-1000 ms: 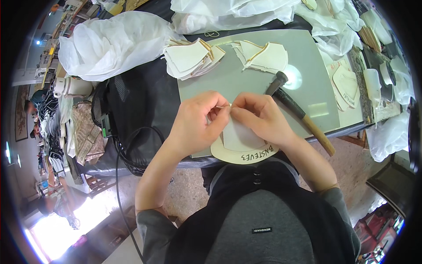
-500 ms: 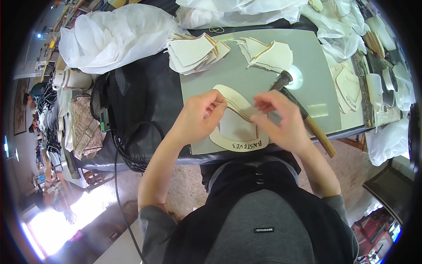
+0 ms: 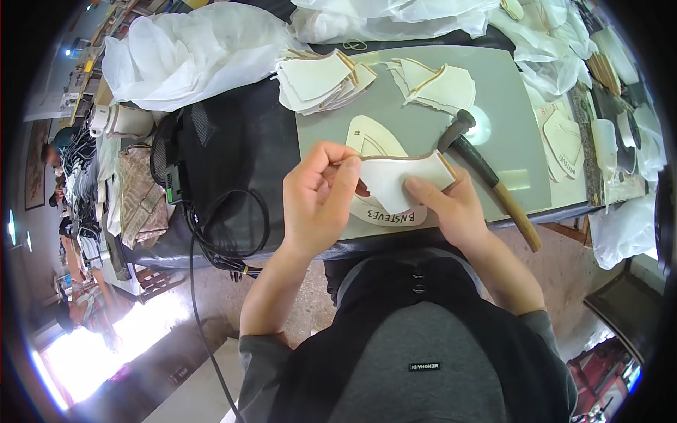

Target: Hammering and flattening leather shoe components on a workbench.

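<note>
Between my two hands I hold up a white shoe-upper piece with a tan edge along its curved top. My left hand pinches its left corner between thumb and fingers. The right side is gripped by my right hand, its thumb lying flat on the white face. Below and behind the piece, a cream pattern template with black lettering lies on the grey board, partly covered by the piece and my hands. To the right rests a hammer with a dark head and wooden handle.
Two stacks of white cut pieces, the left stack and the right stack, lie along the board's far side. White plastic bags stand behind. Black cables coil at the left. More templates lie at the right.
The white piece has come up off the template and is now held in front of me in both hands. My right hand, apart from it before, has closed on its right side.
</note>
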{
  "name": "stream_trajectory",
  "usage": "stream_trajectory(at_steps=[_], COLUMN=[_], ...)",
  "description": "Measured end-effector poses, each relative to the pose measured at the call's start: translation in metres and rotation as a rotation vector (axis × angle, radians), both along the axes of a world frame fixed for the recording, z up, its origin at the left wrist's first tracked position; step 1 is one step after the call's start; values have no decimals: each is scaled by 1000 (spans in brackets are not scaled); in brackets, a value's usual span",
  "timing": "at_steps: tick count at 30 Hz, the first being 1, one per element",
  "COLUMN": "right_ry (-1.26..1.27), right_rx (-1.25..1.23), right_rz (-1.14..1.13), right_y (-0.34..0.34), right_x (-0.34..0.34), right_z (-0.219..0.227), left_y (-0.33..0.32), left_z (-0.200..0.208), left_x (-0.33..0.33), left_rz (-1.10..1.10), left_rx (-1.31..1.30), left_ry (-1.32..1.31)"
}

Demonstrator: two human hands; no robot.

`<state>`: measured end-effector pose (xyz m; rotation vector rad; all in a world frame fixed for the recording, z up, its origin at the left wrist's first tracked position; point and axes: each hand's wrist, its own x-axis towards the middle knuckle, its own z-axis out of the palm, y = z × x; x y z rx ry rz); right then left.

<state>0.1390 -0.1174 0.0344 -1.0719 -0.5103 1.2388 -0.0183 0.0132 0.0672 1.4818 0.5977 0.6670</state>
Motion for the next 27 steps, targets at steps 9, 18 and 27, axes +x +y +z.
stream_trajectory(at_steps=[9,18,27], right_ry=[75,87,-231], right_rx=[-239,-359,-609], right_rz=[-101,-233,80], right_y=[-26,-45,-26], right_x=[14,10,-2], right_z=[-4,4,24], left_y=[18,-73,-54], left_z=[-40,-55,-72], left_x=[-24,-10,-19], left_rz=[-521,-92,-61], left_rx=[1012,994,1079], left_ry=[461,375,258])
